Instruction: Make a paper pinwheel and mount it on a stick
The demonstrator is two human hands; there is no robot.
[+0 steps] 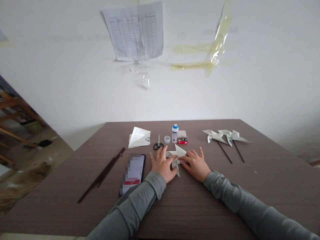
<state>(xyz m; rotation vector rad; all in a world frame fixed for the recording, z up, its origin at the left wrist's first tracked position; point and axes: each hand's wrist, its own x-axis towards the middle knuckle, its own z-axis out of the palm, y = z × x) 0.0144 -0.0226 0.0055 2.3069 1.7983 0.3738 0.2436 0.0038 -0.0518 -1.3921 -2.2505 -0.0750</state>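
Forearms (pixel 130 203) slant inward, left hand (pixel 163 166) and right hand (pixel 196 165) touching paper pinwheel (pixel 180 151).

1. Paper pinwheel (pixel 181 151) under the fingers (pixel 172 159): off-white, patterned with rows of small dark print.
2. Two pinwheels at the right (pixel 212 136): plain-looking whitish vanes on dark brown sticks (pixel 225 152).
3. Loose sticks (pixel 100 176): dark reddish brown.
4. Folded papers (pixel 140 137): cream-white, lined with dark print.
5. Scissors (pixel 158 143): black handles, grey blades.
6. Small cup (pixel 167 140): translucent, milky.
7. Bottle (pixel 175 136): white, blue cap (pixel 175 126), blue markings.
8. Small box (pixel 182 142): red, its contents silvery and dark.
9. Phone (pixel 133 173): black edge, pale lilac screen, red patch, partly pixelated.
10. Sleeves (pixel 132 203): plain grey.
11. Tabletop (pixel 200 213): brown, fine streaked grain.
12. Wall (pixel 75 83): white.
13. Wall sheet (pixel 136 33): white, grey ruled grid.
14. Tape (pixel 192 66): yellowish, glossy.
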